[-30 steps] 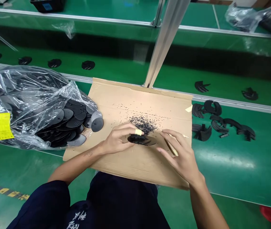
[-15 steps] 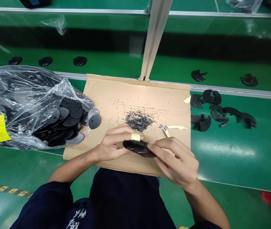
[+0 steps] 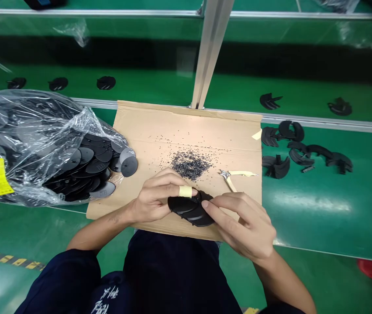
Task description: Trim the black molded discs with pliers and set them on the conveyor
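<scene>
Between my hands, over the near part of the cardboard sheet point(image 3: 143, 126), is a stack of black plastic discs point(image 3: 191, 209), overlapping and fanned a little. My left hand point(image 3: 158, 194), with pale yellow tape round one finger, grips the left end and top edge. My right hand point(image 3: 243, 220) pinches the right side between thumb and fingers; its fingertips lie on the upper face. Beyond the hands lies a pile of tiny black bits point(image 3: 191, 165). Yellow-handled nippers point(image 3: 228, 175) rest beside it, near my right hand.
A clear plastic bag point(image 3: 35, 126) full of black discs spills onto the cardboard's left side. Curved black parts point(image 3: 304, 148) lie on the green bench at right. A metal post point(image 3: 211, 52) rises behind the cardboard, and more black pieces point(image 3: 106, 83) sit along the back.
The discs have tilted, so their broad faces now show instead of a thin edge. Both hands keep hold of them; my right hand has shifted slightly down.
</scene>
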Available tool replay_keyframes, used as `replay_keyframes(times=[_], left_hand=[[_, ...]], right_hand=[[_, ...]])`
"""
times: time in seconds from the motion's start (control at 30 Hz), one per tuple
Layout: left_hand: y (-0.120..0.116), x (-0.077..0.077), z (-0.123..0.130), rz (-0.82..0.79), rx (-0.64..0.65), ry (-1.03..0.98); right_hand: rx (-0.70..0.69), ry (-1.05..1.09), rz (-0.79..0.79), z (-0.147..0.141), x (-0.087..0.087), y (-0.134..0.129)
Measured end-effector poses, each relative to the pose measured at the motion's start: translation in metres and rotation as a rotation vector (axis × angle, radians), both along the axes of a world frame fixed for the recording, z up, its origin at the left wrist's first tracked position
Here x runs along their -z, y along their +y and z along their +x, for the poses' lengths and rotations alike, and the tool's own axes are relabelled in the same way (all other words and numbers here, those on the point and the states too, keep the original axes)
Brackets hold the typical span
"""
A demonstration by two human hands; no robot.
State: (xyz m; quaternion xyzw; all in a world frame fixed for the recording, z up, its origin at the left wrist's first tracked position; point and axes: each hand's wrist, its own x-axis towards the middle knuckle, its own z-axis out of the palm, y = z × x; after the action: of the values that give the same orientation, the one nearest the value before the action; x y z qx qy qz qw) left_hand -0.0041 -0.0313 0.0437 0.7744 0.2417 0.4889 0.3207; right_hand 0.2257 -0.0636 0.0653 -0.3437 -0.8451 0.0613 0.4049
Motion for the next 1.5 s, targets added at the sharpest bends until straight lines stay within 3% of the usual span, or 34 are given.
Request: replay_keyframes(times=[0.43, 0.77, 0.97, 1.1, 1.2, 1.37, 1.5], left_hand=[[0.001, -0.002, 0.004, -0.003, -0.036, -0.052], [-0.002, 0.002, 0.002, -0.095, -0.033, -0.097], [0.0, 0.003, 0.003, -0.022, -0.08, -0.072], [0.002, 0.004, 0.003, -0.087, -0.116, 0.026], [0.006, 0.006, -0.001, -0.19, -0.047, 0.081], [0.015, 0.009, -0.014, -0.402, 0.049, 0.063], [0.02, 0.006, -0.024, -0.4, 0.03, 0.241]], right_hand=[[0.057, -0.005, -0.082, -0.001, 0.014, 0.0], [0.02, 0.005, -0.107, 0.001, 0.017, 0.001], [0.039, -0.027, -0.062, -0.001, 0.016, 0.002], [-0.027, 0.107, -0.23, -0.004, 0.018, 0.007], [-0.057, 0.199, -0.325, -0.004, 0.024, 0.013], [-0.006, -0.046, -0.015, -0.006, 0.037, 0.022], [-0.009, -0.111, 0.15, -0.013, 0.042, 0.027]])
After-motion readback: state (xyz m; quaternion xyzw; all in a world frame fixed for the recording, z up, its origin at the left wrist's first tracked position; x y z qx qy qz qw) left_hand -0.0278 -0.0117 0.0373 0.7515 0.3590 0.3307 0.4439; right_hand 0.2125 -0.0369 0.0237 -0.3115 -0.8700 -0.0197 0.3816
